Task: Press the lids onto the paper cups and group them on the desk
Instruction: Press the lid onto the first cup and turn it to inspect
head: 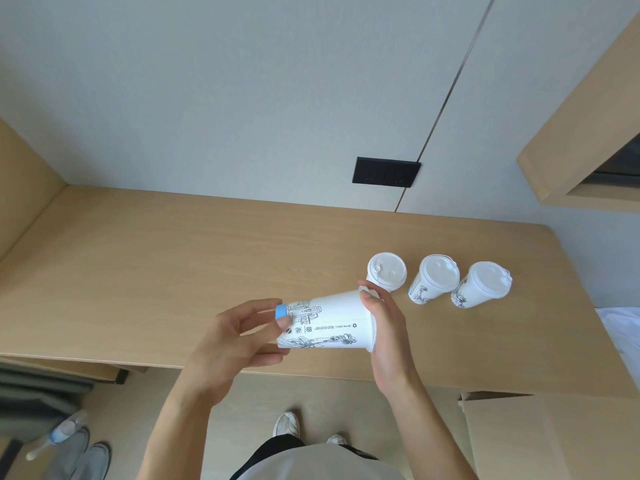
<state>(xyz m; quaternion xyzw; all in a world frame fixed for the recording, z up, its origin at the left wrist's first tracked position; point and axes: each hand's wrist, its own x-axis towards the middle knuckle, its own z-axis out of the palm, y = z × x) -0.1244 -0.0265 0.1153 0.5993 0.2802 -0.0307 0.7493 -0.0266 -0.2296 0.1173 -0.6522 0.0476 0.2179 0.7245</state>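
Reaches from the bottom edge with both bare forearms, converging at mid-frame. Left of centre, pinches the narrow end of a sideways cup with the left hand, fingers curled. Right of centre, cups the wide end in the right hand, thumb on the wall.

head view, steeply down over desk

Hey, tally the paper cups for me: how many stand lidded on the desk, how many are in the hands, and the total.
Lidded cups standing on the desk: 3
Cup held sideways between the left hand and the right hand: 1
Total: 4 cups
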